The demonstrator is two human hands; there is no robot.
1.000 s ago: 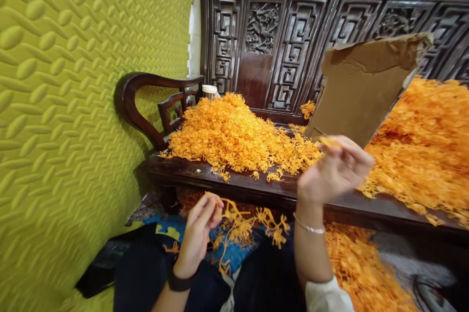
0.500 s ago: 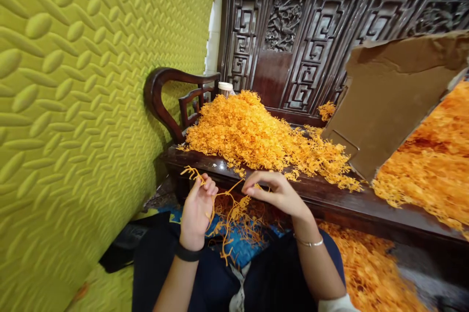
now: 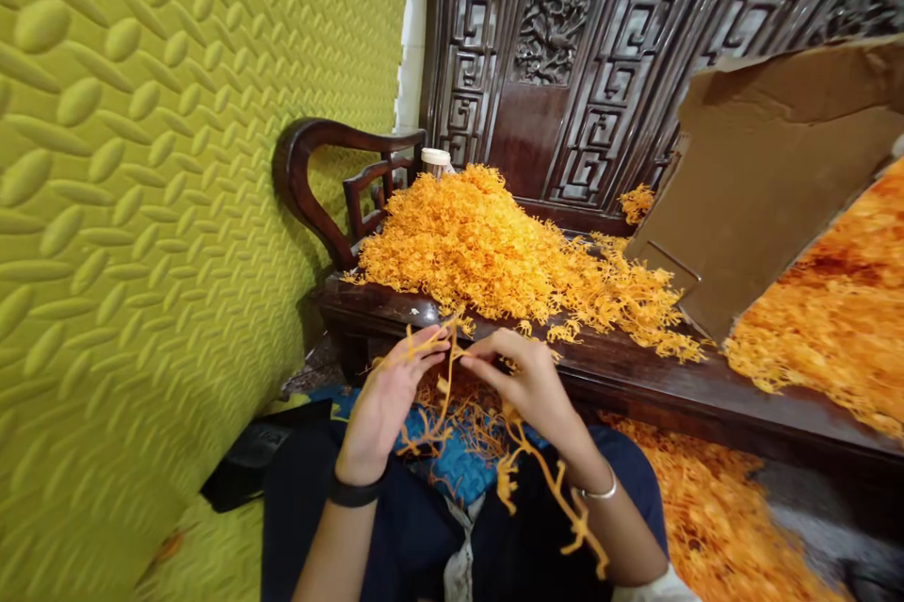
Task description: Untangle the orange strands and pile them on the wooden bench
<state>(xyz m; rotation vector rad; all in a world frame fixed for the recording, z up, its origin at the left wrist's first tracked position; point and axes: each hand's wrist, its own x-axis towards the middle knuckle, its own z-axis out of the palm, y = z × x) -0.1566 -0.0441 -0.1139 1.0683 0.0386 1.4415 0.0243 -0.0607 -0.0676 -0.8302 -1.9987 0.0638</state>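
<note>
Pile (image 3: pixel 480 249) on bench (image 3: pixel 664 385), cardboard (image 3: pixel 769 178) to its right

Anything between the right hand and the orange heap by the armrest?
Nothing upright shows between the right hand and that orange heap, only loose orange pieces near the bench edge. The cardboard sheet stands right of the heap.

The person's left hand (image 3: pixel 387 399) is bare, with a plain black band (image 3: pixel 355 492) fitted closely around the wrist. The right hand (image 3: pixel 533 382), also bare, has a slim, rounded silver bangle (image 3: pixel 600 495) at its wrist. Near the elbow of the right arm, a whitish sleeve (image 3: pixel 656 589) shows at the near edge. Dark navy clothing (image 3: pixel 303 527) covers both legs, deepening almost to black between them.
</note>
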